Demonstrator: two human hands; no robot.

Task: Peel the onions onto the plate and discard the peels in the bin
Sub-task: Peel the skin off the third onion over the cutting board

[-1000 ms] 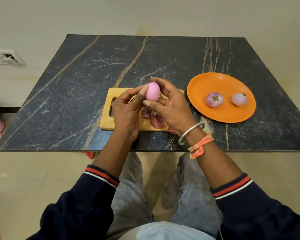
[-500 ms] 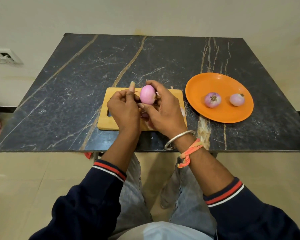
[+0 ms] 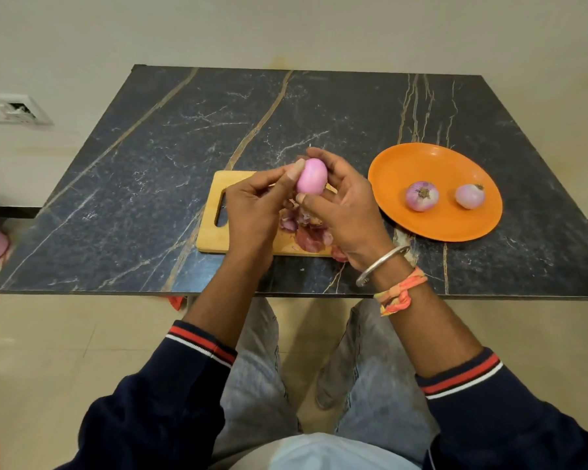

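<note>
Orange plate (image 3: 421, 161) sits at the right of the dark marble bench (image 3: 150, 198) and holds two onions lying apart: a larger onion (image 3: 422, 196) with its root end up, and a smaller onion (image 3: 469, 196) to its right. A wooden cutting board (image 3: 209, 237) lies just left of the plate and carries a loose heap of purple peels (image 3: 311, 237), some of it reaching past the near edge onto the bench.

Counted: three onions, one plate, one board.

The third onion (image 3: 312, 176), smooth and pink, is held in the air above the board between both hands. The right hand (image 3: 347, 212) cups it, its fingers (image 3: 319, 153) curled round the far side and the thumb against the near side. The left hand (image 3: 252, 212) has its fingers curled in, with the thumb tip pressed to the onion's left side. Whether its index finger also touches the onion I cannot tell.
</note>
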